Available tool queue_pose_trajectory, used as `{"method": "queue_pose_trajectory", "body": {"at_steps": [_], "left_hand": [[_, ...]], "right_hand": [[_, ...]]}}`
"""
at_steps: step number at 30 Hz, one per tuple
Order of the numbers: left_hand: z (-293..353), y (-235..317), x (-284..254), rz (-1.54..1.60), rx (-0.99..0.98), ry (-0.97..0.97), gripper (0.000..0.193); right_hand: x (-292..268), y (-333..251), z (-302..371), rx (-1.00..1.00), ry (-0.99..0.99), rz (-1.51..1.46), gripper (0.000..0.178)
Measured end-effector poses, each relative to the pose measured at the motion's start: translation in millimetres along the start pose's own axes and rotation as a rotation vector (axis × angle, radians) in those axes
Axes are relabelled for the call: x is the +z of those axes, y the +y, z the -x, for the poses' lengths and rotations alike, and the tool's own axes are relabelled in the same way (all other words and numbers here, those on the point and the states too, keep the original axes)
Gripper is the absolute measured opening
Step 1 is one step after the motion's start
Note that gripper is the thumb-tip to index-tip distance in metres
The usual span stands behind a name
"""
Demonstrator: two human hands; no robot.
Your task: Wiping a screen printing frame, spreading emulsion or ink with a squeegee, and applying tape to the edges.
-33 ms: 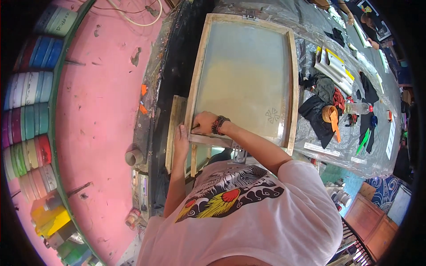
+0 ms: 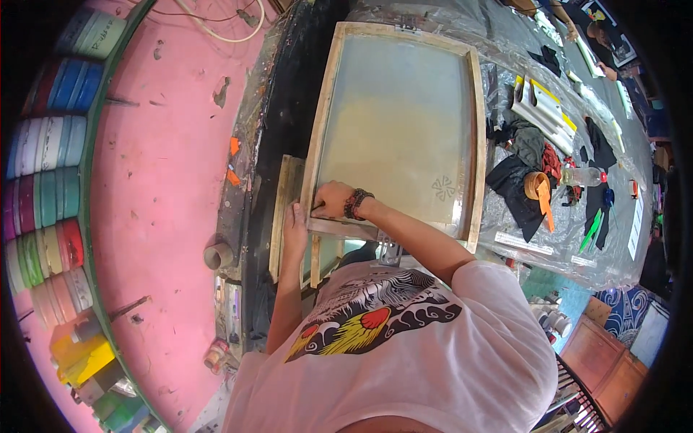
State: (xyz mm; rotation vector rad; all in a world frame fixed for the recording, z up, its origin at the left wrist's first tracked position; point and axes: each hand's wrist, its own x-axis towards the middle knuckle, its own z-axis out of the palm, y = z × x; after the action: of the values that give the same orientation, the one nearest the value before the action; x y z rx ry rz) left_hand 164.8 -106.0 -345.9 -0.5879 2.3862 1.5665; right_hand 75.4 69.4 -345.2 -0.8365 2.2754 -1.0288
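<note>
In front of me lies a silk screen [image 2: 393, 130], pale mesh in a wooden frame with a yellowish area and a small flower-like mark at its lower right. My left hand [image 2: 294, 222] holds the outer side of the frame at its lower left corner. Just inside that corner, my right hand [image 2: 333, 200] is closed, with a dark bead bracelet at the wrist. A small dark thing shows at its fingertips against the mesh edge; its kind is hidden by the fingers.
A second wooden frame [image 2: 289, 173] lies partly beneath. Metal hinge clamps [image 2: 390, 252] sit at the screen's near edge. To the right are dark cloths [image 2: 514, 191], a tape roll [image 2: 534, 185], a clear bottle [image 2: 581, 176] and white squeegee-like strips [image 2: 541, 115]. Paint jars [image 2: 54, 191] line the left.
</note>
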Motion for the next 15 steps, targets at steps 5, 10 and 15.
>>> {"method": "queue_pose_trajectory", "body": {"at_steps": [5,10,15], "left_hand": [[-1.3,-4.8,1.3,-0.036,0.06,0.031,0.059],[2.7,9.1,3.2,-0.059,0.056,0.033,0.058],[-0.6,-1.0,1.6,-0.068,0.035,0.039,0.064]], "right_hand": [[-0.2,-6.9,0.1,0.083,-0.023,0.015,0.031],[-1.2,-14.2,5.0,0.148,0.027,0.04,0.022],[-0.5,-2.6,2.5,0.038,0.016,0.049,0.021]]}}
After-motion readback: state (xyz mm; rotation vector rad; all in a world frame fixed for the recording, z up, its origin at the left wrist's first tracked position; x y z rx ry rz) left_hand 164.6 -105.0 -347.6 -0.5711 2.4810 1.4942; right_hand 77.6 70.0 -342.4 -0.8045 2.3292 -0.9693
